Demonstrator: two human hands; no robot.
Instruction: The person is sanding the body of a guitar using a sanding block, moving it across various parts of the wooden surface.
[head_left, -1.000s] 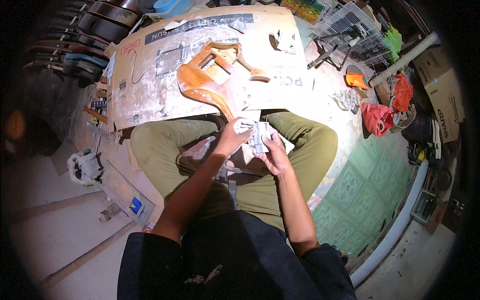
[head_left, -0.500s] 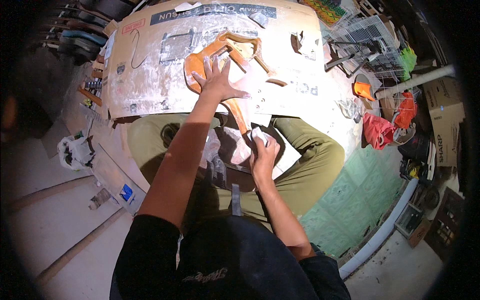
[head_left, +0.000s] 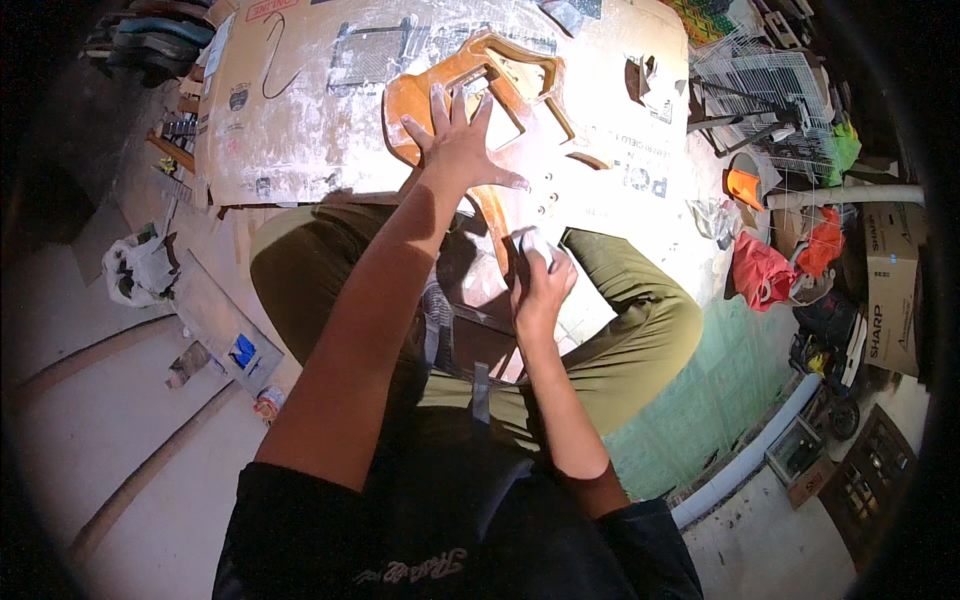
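Observation:
An orange-brown wooden piece, shaped like a guitar body with cut-outs [head_left: 403,112], lies on a dusty cardboard sheet [head_left: 290,155] in front of me. My left hand [head_left: 455,150] rests on it with the fingers spread flat, pressing near its middle. A narrow arm of the wood runs toward my lap. At its near end my right hand [head_left: 544,290] is closed round a small pale pad [head_left: 528,242], perhaps folded sandpaper, held against the edge. Fingers cover most of the pad. White dust coats the fingertips and the cardboard.
My crossed legs in olive trousers [head_left: 640,320] lie under the cardboard's near edge. To the right are a wire rack [head_left: 765,85], a red bag [head_left: 762,270], an orange object [head_left: 743,187] and a cardboard box [head_left: 893,300]. A white plastic bag [head_left: 140,270] lies left.
The view has shifted a little, so the wood and both hands appear farther right. My left hand stays spread on the wood; my right hand keeps its grip at the narrow end.

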